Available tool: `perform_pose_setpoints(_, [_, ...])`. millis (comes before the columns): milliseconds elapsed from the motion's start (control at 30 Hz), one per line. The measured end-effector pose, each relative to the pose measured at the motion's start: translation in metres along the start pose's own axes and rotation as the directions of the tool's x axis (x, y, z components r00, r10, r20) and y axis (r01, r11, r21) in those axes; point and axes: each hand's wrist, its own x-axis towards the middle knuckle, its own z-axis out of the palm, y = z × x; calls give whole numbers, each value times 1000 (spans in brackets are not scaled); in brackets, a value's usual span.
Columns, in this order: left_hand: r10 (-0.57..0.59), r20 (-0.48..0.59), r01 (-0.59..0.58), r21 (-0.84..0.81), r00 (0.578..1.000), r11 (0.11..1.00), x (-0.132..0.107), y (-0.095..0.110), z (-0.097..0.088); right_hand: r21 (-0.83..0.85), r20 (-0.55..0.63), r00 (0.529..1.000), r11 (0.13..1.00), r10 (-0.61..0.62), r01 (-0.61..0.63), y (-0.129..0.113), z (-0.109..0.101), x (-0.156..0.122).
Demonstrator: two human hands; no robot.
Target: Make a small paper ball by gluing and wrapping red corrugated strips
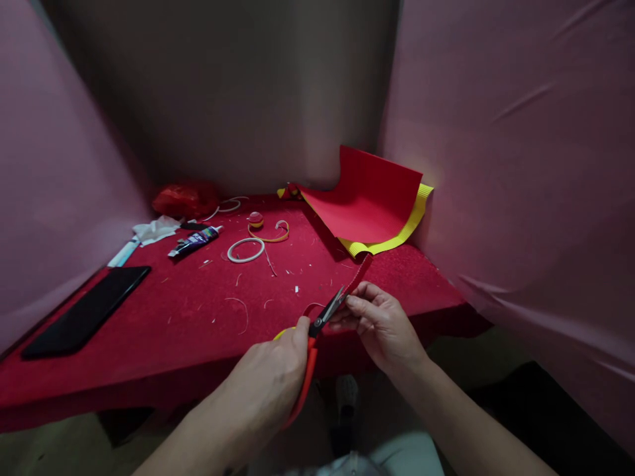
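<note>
My left hand (270, 383) is closed round the orange handles of a pair of scissors (317, 337) near the table's front edge. The dark blades point up and right and meet a narrow red paper strip (358, 274). My right hand (380, 320) pinches that strip just below the blades, and the strip rises toward the sheets behind. A thin curl of red paper (312, 307) hangs by the blades. A bit of yellow shows by my left thumb.
A red felt table (173, 317) holds a curled red sheet on a yellow corrugated sheet (391, 225), a white ring (245, 250), a glue tube (196, 241), a small paper ball (256, 219), a black phone (86, 317), tissue and paper scraps. Pink cloth walls enclose the sides.
</note>
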Motion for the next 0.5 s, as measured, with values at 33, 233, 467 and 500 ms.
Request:
perform_pose_setpoints(33, [-1, 18, 0, 18, 1000, 1000, 0, 1, -1, 0, 1, 1000, 1000, 0, 0, 0, 0, 0])
perform_pose_setpoints(233, [24, 73, -32, 110, 997, 993, 2, 0, 1, 6, -2, 1000, 1000, -8, 8, 1, 1, -2])
perform_pose_setpoints(467, [102, -43, -105, -86, 994, 991, -6, -10, 5, 25, -21, 1000, 1000, 14, -14, 2, 0, -3])
perform_pose_setpoints(500, [90, -58, -97, -136, 994, 986, -8, -12, 6, 30, -36, 999, 999, 16, -15, 3, 0, -3])
